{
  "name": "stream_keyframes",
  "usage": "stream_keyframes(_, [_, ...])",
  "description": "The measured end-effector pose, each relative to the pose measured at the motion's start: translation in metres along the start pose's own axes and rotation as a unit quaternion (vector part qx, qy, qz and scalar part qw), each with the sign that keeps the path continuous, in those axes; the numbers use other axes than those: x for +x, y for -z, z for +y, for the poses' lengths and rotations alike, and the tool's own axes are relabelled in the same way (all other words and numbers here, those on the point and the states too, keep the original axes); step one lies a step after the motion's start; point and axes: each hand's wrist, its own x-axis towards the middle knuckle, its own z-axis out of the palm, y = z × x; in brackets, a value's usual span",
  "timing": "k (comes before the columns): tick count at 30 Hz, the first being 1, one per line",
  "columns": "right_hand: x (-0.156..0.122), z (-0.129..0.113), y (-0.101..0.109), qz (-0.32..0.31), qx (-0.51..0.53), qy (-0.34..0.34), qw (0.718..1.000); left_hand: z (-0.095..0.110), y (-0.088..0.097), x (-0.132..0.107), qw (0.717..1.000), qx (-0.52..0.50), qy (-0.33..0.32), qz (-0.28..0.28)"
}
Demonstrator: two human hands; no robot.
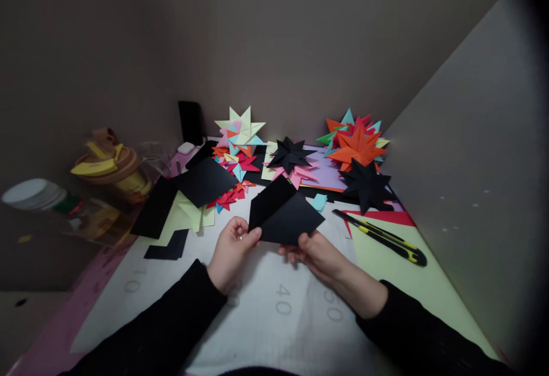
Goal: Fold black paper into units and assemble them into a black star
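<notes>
A piece of black paper (285, 216), with what looks like a fold line across it, is held up over the white mat (257, 319). My left hand (234, 247) pinches its lower left corner between thumb and fingers. On the lower right edge, my right hand (319, 253) grips it with the thumb on top and the fingers beneath. Behind the paper sits a black folded paper star (290, 154) on a pink one (295, 175). More black paper sheets (206, 182) lie to the left, over pale yellow paper (182, 216).
A utility knife (381, 238) lies on pale yellow sheets at right. Colourful paper stars (358, 144) are piled at the back right, others (240, 124) at the back left. A black phone (191, 122) leans on the wall. A lidded cup (114, 164) and a bottle (64, 204) stand left.
</notes>
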Motion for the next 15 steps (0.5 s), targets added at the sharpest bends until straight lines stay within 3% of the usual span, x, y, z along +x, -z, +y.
stream_keyframes(5, [0.005,0.002,0.005,0.118,-0.088,-0.015,0.989,0.001,-0.003,-0.006,0.995,0.049,0.044,-0.079])
stream_keyframes(8, [0.009,-0.001,0.012,0.188,-0.109,0.113,0.970,0.000,0.000,-0.001,0.995,0.040,0.051,-0.078])
stream_keyframes(9, [0.009,-0.002,0.015,0.231,-0.146,0.182,0.945,-0.001,0.002,0.001,0.996,0.030,0.046,-0.064])
stream_keyframes(11, [0.005,-0.004,0.017,0.276,-0.281,0.325,0.860,-0.001,0.004,0.004,0.998,0.023,0.040,-0.046])
stream_keyframes(13, [-0.001,-0.005,0.017,0.215,-0.461,0.420,0.752,-0.001,0.005,0.005,0.997,0.039,0.047,-0.055])
stream_keyframes(15, [-0.005,-0.004,0.014,0.105,-0.608,0.442,0.651,-0.001,0.006,0.004,0.994,0.061,0.056,-0.077])
